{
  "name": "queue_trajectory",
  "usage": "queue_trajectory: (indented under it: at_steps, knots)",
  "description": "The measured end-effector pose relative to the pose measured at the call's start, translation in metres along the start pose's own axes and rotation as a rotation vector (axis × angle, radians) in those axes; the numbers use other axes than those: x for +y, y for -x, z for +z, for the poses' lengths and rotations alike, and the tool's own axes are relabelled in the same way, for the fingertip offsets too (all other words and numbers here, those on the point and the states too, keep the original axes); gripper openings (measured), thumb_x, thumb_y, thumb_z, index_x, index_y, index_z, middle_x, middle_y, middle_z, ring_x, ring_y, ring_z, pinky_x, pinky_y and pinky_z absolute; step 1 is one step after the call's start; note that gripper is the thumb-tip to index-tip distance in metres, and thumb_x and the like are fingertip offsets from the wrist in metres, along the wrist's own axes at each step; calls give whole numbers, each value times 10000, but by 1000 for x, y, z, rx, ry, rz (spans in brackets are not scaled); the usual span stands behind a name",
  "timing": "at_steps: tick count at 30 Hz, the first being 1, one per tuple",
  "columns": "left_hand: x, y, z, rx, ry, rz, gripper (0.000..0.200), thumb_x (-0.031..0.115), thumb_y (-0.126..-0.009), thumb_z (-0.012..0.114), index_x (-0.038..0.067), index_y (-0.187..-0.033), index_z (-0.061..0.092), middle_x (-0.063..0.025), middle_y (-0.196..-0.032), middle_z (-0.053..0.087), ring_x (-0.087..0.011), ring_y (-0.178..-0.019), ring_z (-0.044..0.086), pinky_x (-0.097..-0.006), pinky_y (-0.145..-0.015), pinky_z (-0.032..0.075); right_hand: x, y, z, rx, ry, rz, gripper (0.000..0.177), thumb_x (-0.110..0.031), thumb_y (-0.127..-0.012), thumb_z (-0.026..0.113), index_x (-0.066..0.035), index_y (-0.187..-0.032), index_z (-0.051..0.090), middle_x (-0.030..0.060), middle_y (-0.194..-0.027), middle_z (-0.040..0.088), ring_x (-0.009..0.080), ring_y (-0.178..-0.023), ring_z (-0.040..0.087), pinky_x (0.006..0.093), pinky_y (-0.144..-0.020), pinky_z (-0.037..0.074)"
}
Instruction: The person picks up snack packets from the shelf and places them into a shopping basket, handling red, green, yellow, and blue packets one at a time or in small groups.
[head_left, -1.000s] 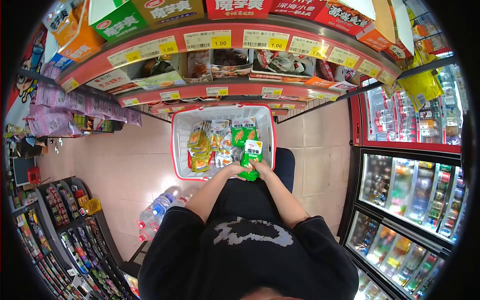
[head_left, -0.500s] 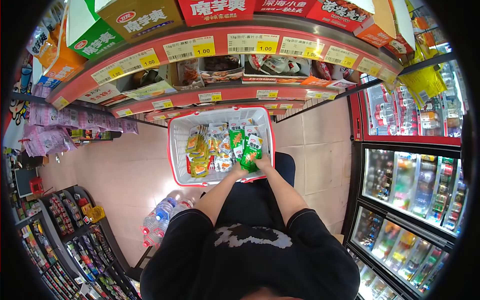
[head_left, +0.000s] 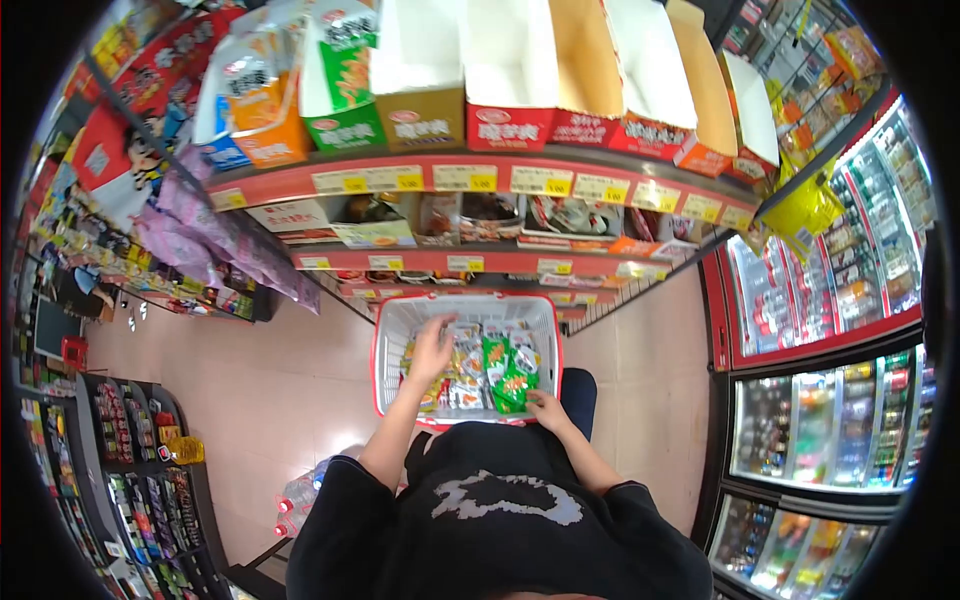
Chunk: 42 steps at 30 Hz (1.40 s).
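A white shopping basket (head_left: 550,345) with a red rim stands in front of me, below the shelf unit. Inside it lie green snack packets (head_left: 514,390) on the right, white packets (head_left: 466,393) in the middle and yellow packets (head_left: 430,398) at the left. Over the basket's left half is my left hand (head_left: 433,350), empty, fingers stretched out toward the shelf. My right hand (head_left: 545,410) is at the front right corner, its fingers apart and the tips right at the edge of a green packet.
Above the basket, shelves (head_left: 420,180) hold opened snack boxes (head_left: 510,125), several with bare insides showing. Lit drink fridges (head_left: 820,420) line the right side. Large water bottles (head_left: 300,497) stand on the floor at the left, and a black display rack (head_left: 150,470) is beyond them. A yellow packet (head_left: 800,215) hangs at the upper right.
My hands have separated: the left has moved off the green packet to the basket's left side, while the right stays near the right corner. The view has tilted up, showing more shelf.
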<state>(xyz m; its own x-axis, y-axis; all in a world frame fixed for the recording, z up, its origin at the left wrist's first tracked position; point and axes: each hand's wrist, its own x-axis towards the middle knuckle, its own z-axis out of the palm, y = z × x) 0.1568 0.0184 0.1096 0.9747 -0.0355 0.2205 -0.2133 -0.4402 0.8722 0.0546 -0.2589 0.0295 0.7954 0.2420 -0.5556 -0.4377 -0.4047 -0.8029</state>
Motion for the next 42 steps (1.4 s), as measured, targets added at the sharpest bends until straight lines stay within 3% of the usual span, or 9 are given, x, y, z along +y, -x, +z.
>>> queue_trajectory:
  at_steps: [2,6,10,14,19,22,27,36,42]
  knots:
    - [66,-45,-47,251,-211,269,315,-17,-755,507,30,-1065,525,-128,-1056,562,-289,-1039,507,-386,-900,383,-1,-19,-13,-150,54,-150,464,-107,-829,540,-34,-1262,390,135,-1184,499,197,-1042,520,318,-866,422]
    - [158,-109,-124,700,-375,724,368,8,-740,535,48,-1104,505,-127,-1180,477,-324,-1096,446,-409,-920,354,-174,-12,-57,-326,222,-551,469,-78,-834,526,-45,-1274,368,94,-1152,520,178,-1031,510,322,-866,419]
    - [207,-158,-161,903,-554,811,490,125,-746,562,53,-1209,420,-133,-1239,420,-335,-1187,342,-431,-985,250,-357,33,-78,-431,261,-749,409,-80,-828,526,-55,-1225,432,41,-929,574,107,-866,526,267,-776,437]
    - [205,-189,-156,865,-622,705,589,210,-735,554,60,-1267,351,-136,-1278,372,-335,-1233,276,-444,-1016,210,-487,60,-71,-115,196,-1151,402,-109,-805,576,-62,-1188,463,36,-871,581,110,-798,543,256,-694,454]
    - [201,-185,-160,834,-644,696,580,213,-724,557,75,-1255,369,-112,-1276,375,-326,-1236,278,-438,-1010,220,-603,5,-63,492,442,-1558,592,-119,-770,606,15,-1273,324,180,-1176,469,252,-1119,449,329,-928,368]
    - [201,-187,-159,847,-624,692,573,200,-719,563,71,-1246,379,-118,-1264,383,-334,-1232,283,-438,-1000,228,-633,-41,-54,675,725,-1457,731,-151,-721,643,40,-1309,253,249,-1331,304,351,-1254,287,357,-1041,242]
    - [202,-185,-159,857,-616,704,565,187,-708,571,58,-1228,394,-127,-1243,400,-345,-1220,308,-438,-980,246,-651,-71,-48,724,885,-1354,735,-128,-718,623,41,-1316,230,262,-1348,272,372,-1268,251,365,-1039,249]
    - [199,-184,-161,853,-564,699,546,205,-715,570,80,-1213,384,-104,-1256,395,-324,-1233,292,-437,-983,251,-646,-71,-38,767,719,-1387,714,-78,-650,693,39,-1255,332,170,-1065,475,326,-1021,444,370,-871,402]
    - [199,-183,-161,854,-563,697,557,202,-712,574,75,-1217,377,-108,-1256,391,-324,-1234,289,-436,-983,249,-651,-63,-47,595,604,-1343,441,-231,-585,772,14,-914,608,128,-851,580,256,-787,543,330,-754,434]
